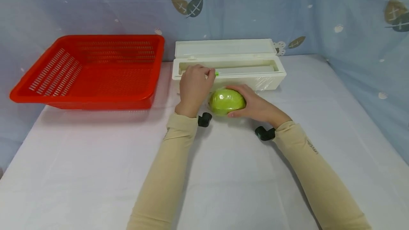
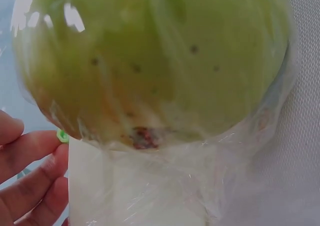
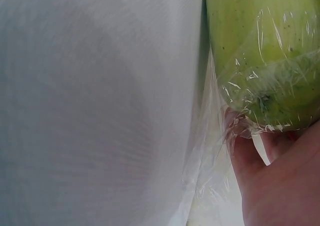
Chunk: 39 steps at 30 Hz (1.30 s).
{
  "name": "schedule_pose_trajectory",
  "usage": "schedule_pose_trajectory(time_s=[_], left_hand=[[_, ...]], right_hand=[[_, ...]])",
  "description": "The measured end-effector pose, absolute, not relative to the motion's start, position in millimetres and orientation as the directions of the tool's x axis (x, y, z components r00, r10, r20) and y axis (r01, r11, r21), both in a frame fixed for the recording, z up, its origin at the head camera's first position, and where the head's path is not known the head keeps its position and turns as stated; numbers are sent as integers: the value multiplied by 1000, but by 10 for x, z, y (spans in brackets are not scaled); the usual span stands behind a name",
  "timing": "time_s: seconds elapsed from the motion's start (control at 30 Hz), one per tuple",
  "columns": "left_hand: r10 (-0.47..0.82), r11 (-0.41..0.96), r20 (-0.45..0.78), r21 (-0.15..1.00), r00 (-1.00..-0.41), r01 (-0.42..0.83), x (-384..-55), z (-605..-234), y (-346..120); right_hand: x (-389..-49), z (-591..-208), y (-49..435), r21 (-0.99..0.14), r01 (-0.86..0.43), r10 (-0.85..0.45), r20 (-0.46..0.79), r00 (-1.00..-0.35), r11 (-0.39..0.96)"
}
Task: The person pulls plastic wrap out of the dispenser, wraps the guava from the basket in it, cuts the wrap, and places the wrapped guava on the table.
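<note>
A green melon with clear film stretched over it lies in front of a long white cling film box. My right hand grips the melon from its right side, thumb at the front and fingers behind. In the right wrist view, crinkled film bunches against the fingers under the melon. At the box's front edge my left hand pinches a small bright green slider. The left wrist view shows the slider at the fingertips, and film running from the melon to the box.
The box's lid stands raised at the back. To the left is a red plastic basket with slotted sides. A white cloth covers the table, and a blue patterned curtain hangs behind.
</note>
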<state>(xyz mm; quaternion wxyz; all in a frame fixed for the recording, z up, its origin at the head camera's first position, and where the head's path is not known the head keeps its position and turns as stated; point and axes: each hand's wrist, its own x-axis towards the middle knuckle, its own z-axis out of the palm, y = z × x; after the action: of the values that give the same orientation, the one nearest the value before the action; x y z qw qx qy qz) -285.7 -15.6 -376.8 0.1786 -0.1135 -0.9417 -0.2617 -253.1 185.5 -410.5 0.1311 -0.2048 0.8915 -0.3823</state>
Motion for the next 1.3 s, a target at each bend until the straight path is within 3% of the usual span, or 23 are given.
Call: schedule_pose_trajectory(time_s=[0.77,1.3], left_hand=[[181,829,397,430,-900,357,-2837,-3772,-119],[237,899,320,286,-917,332,-2757,-3697,-26]], right_hand=[[-2530,-4103,1851,-736,-277,-471,-63,-880,617],[-2522,-4092,1840,-748,-252,-466,-86,-880,614]])
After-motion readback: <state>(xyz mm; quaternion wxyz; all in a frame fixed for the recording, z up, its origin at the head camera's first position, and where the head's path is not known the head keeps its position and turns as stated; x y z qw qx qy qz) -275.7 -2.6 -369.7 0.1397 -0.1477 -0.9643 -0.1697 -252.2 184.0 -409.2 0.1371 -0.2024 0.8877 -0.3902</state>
